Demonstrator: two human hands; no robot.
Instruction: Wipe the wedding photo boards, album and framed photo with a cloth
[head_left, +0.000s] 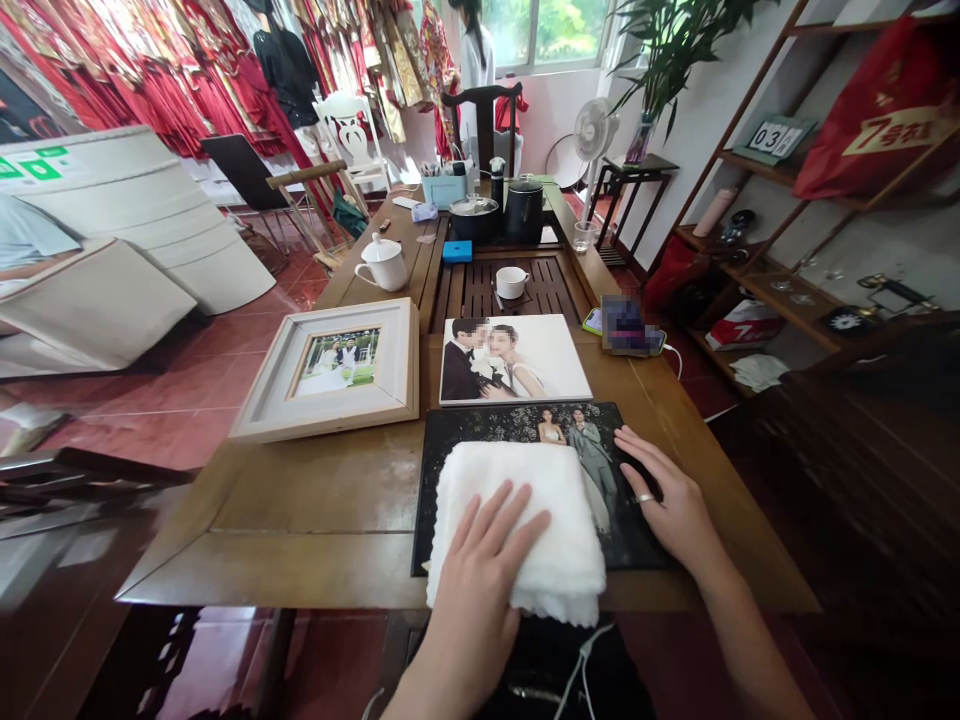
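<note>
A dark photo panel (pixel 525 425) showing a couple lies flat at the near edge of the wooden table (pixel 330 510). A folded white cloth (pixel 525 500) rests on its left half. My left hand (pixel 484 565) lies flat on the cloth with fingers stretched out. My right hand (pixel 664 495), a ring on one finger, lies open on the panel's right side, fingers spread. Just beyond the panel lies a white wedding photo panel (pixel 525 360). To its left stands a white-framed photo (pixel 337 365).
Farther up the table are a white teapot (pixel 384 262), a cup (pixel 511 282) on a slatted tea tray, a dark kettle (pixel 523 208) and a phone (pixel 628 325). A person stands by the window (pixel 474 50). Wooden shelves (pixel 787 180) line the right side; red garments hang at the back left.
</note>
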